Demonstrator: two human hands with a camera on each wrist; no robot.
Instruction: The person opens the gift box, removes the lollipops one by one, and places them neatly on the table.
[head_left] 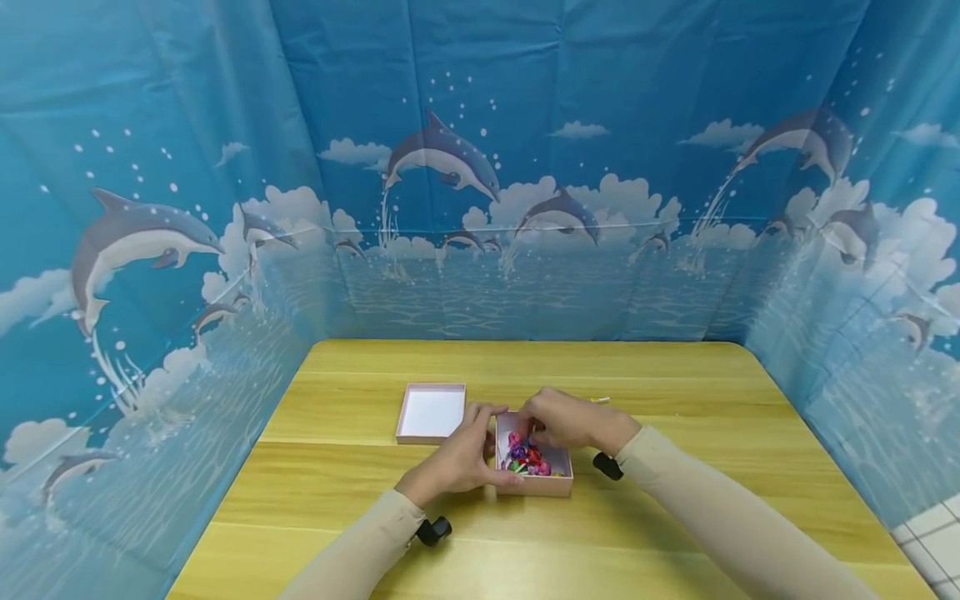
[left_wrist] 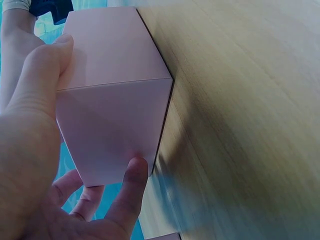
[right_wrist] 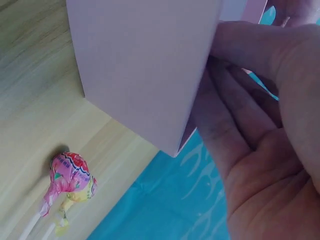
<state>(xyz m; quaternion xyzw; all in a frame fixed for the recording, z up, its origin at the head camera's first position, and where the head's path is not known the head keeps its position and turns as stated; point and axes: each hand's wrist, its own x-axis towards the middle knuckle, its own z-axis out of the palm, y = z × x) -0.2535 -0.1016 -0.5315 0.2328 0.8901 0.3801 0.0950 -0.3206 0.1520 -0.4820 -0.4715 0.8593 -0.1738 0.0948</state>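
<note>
A pink open-topped box (head_left: 534, 485) stands on the table with several colourfully wrapped lollipops (head_left: 525, 458) inside. My left hand (head_left: 468, 458) grips the box at its left side, the thumb over the near wall. In the left wrist view, one fingertip (left_wrist: 136, 170) presses the side wall while other fingers reach round the far end. From the far right, my right hand (head_left: 566, 419) dips over the rim into the box. Its fingertips are hidden behind the wall (right_wrist: 140, 65) in the right wrist view, so I cannot tell whether they pinch a lollipop.
A shallow pink lid (head_left: 431, 412) with a white inside lies left of the box. Beyond the box, to the right, a pink lollipop (right_wrist: 70, 172) and a yellow lollipop (right_wrist: 82, 192) lie on the wooden table (head_left: 675, 492). A blue dolphin-print curtain (head_left: 487, 283) surrounds the table.
</note>
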